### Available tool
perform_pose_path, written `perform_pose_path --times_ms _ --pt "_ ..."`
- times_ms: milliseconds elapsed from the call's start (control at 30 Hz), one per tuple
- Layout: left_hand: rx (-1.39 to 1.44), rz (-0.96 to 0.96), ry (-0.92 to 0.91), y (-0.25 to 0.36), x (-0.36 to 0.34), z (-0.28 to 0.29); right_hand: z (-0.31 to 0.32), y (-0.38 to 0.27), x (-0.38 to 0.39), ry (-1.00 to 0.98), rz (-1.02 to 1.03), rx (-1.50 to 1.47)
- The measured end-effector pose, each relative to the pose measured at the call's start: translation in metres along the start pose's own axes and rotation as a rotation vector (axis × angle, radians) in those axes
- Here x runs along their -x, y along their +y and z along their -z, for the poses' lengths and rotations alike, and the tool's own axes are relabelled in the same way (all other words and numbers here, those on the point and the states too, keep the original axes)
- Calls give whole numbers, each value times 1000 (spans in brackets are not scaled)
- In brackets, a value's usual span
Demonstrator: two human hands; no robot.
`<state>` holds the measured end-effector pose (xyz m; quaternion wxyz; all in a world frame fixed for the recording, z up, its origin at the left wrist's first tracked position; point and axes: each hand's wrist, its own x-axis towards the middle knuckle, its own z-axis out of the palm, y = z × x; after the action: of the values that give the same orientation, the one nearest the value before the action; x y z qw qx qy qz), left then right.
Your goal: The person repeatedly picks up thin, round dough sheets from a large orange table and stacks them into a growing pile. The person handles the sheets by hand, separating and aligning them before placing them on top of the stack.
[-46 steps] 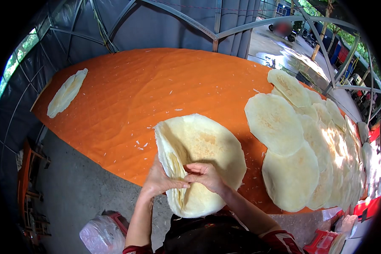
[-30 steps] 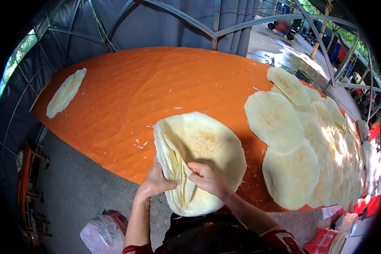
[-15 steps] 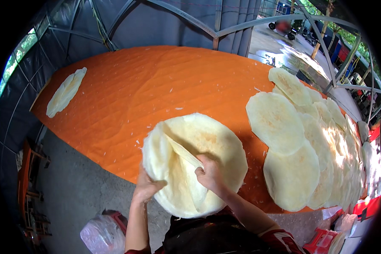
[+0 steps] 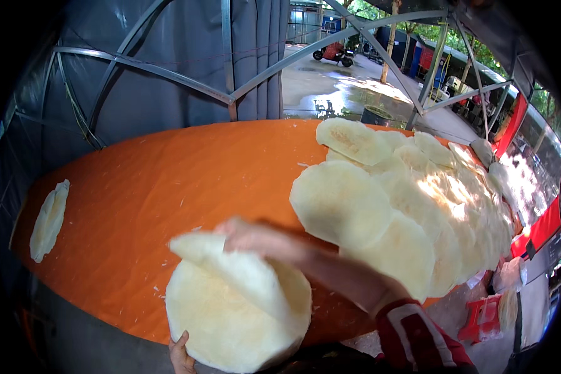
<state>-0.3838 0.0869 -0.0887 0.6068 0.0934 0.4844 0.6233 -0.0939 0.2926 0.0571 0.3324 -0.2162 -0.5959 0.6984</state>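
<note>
A stack of thin, pale round flatbreads (image 4: pixel 218 315) sits at the lower middle, over the near edge of the orange cloth surface (image 4: pixel 131 193). My left hand (image 4: pixel 181 352) grips its lower left edge, thumb on the rim. My right hand (image 4: pixel 246 237), blurred by motion, is closed on a lifted sheet (image 4: pixel 246 277) that curls up from the stack. Overlapping round flatbreads (image 4: pixel 341 202) cover the right part of the surface, and a folded piece (image 4: pixel 48 221) lies at the far left.
Grey tarpaulin (image 4: pixel 171 87) and a metal frame (image 4: pixel 268 73) stand behind the table. Outside are a motorbike (image 4: pixel 333 55) and a bucket (image 4: pixel 376 114) on wet ground. A red plastic stool (image 4: pixel 482 316) stands at the lower right.
My right hand has moved upward, raising a sheet off the stack. My left hand has shifted down to the lower left rim. The view has swung toward the right.
</note>
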Motion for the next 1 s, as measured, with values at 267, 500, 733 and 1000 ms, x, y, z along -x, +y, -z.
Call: perform_pose_path --times_ms 267,500,733,1000 --pt "-232 -2 180 15 16 -8 165 -244 42 657 362 186" --pt "-267 5 142 14 10 -27 360 -120 143 1310 -97 686" --pt "-128 -81 -232 56 57 -95 231 52 84 679 -260 1149" --pt "-266 -147 -416 52 32 -129 -96 49 41 -43 -97 467"
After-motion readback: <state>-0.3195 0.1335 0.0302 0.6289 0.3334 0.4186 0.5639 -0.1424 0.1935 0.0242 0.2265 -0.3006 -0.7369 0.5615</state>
